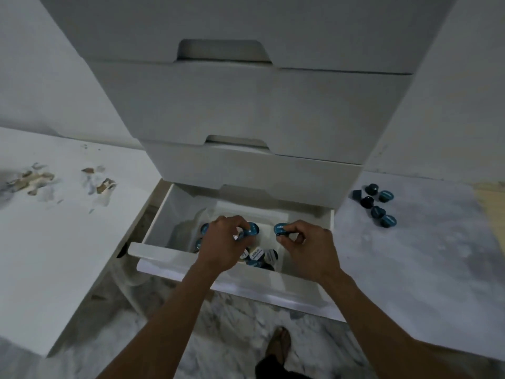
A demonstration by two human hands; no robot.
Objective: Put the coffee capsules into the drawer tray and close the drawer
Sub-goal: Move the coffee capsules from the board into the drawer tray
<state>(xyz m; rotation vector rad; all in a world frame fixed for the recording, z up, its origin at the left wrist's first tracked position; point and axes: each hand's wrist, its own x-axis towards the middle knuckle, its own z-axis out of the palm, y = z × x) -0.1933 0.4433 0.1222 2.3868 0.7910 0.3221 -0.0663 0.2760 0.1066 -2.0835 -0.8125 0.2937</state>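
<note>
Coffee capsules: we've got one teal capsule point(252, 229) pinched in our left hand point(222, 242) and another capsule point(281, 229) pinched in our right hand point(306, 250), both over the open bottom drawer point(164, 253). More capsules in the drawer point(259, 257) sit near its front edge below our left hand. Six loose capsules point(375, 205) lie on the floor point(410, 255) right of the drawer unit point(246, 105).

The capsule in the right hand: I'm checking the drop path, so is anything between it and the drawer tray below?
Nothing visible blocks it. The right hand pinches the capsule above a bare part of the tray, with the other capsules lying lower left and the left hand off to the side.
</note>
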